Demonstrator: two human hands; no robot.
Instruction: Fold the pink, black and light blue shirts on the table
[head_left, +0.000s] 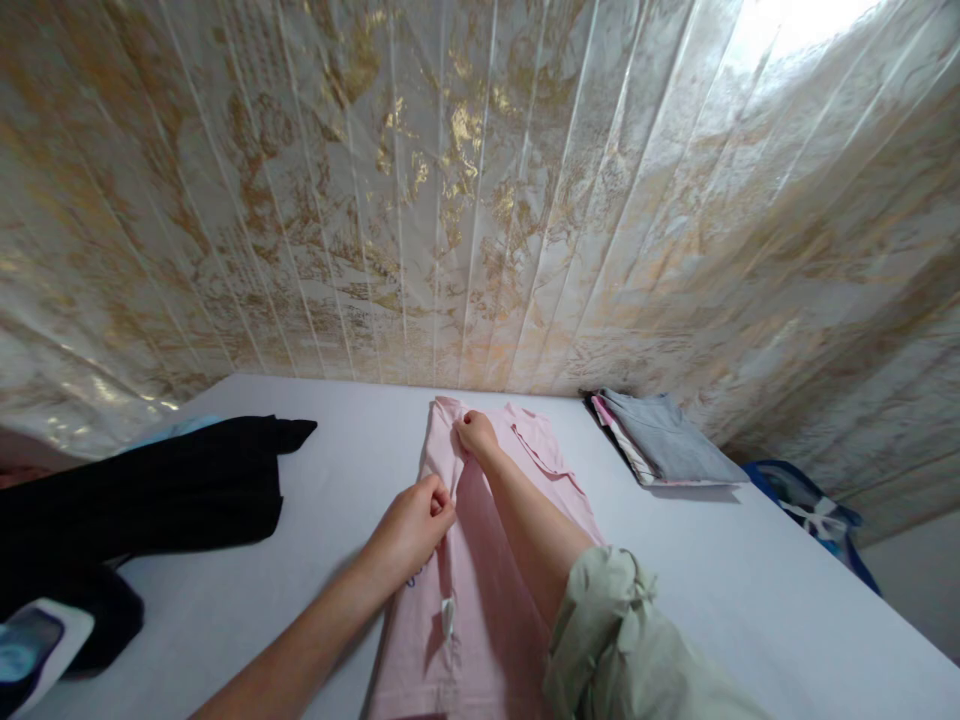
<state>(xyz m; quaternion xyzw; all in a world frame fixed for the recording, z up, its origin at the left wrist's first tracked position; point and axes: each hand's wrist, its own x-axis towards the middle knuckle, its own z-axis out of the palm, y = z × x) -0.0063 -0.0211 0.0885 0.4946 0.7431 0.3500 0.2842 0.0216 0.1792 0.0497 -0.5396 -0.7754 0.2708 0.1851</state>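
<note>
A pink shirt (495, 600) lies lengthwise on the white table in front of me, its left side folded inward. My left hand (418, 518) has its fingers curled closed on the folded edge, about midway along the shirt. Farther up, near the shirt's far end, my right hand (475, 433) pinches the pink cloth. A small white label (448, 617) shows on the fold below my left hand. Part of some dark lettering peeks out beside my left wrist.
Black clothing (217, 490) is spread on the left of the white table (345, 430). A folded stack with a grey garment (667, 435) on top sits at the right. A blue-rimmed container (817, 515) stands past the right edge. A patterned curtain (465, 200) hangs behind.
</note>
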